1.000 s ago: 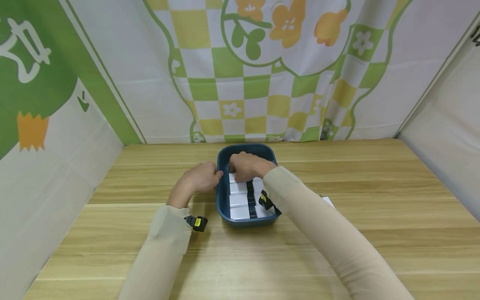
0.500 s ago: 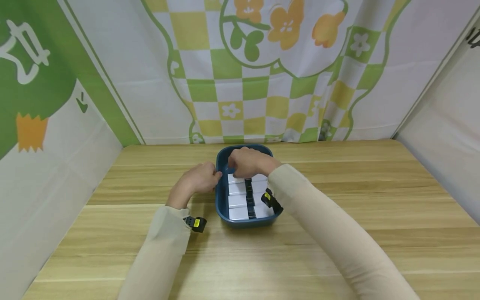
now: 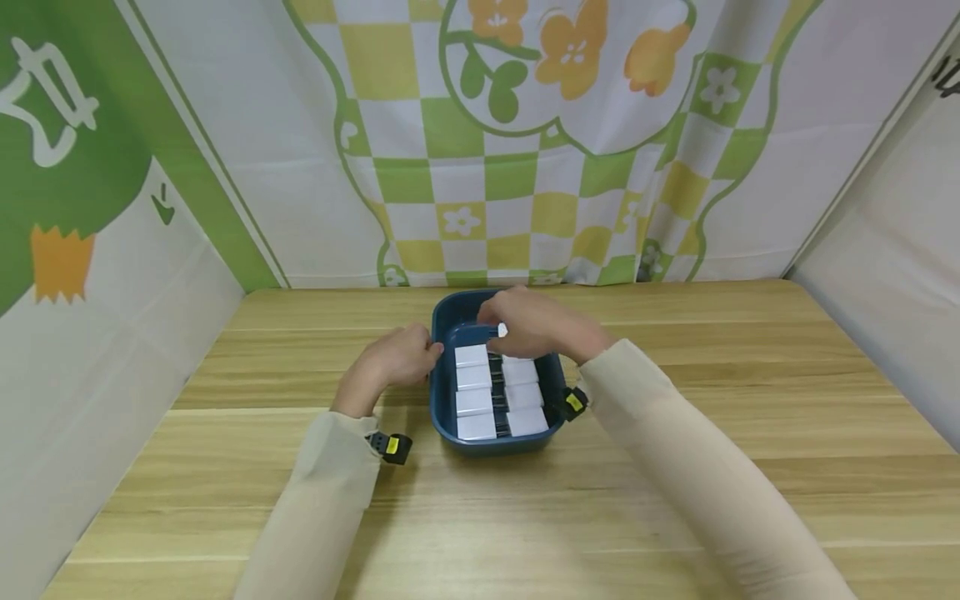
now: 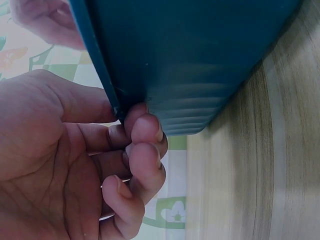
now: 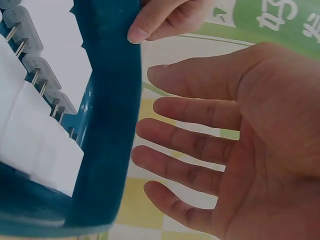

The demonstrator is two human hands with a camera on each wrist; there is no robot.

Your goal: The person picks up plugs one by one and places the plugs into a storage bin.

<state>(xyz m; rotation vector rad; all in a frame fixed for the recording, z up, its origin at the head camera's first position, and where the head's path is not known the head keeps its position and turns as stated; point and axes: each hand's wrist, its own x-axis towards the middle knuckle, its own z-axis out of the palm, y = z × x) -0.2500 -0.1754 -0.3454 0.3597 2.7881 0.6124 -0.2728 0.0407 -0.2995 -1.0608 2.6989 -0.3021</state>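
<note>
Several white plug-in chargers point(image 3: 474, 402) with metal prongs lie in two columns inside a dark blue plastic bin point(image 3: 498, 446). Their prongs point(image 5: 40, 82) face each other along the middle gap. My left hand point(image 3: 401, 354) pinches the bin's left rim between thumb and fingers, as the left wrist view point(image 4: 75, 145) confirms. Over the bin's far part is my right hand point(image 3: 528, 321). In the right wrist view its fingers point(image 5: 190, 137) are spread and hold nothing. A small white patch point(image 3: 501, 331) shows by those fingers in the head view; what it is I cannot tell.
The bin stands on a wood-grain table point(image 3: 480, 525) near its back edge. A patterned curtain point(image 3: 510, 183) hangs behind, with printed cloth point(image 3: 180, 250) on the left side. Each wrist carries a small black camera point(image 3: 393, 448).
My right hand has lifted from the far chargers and shifted to the right, uncovering more of the right column. My left hand stays at the rim.
</note>
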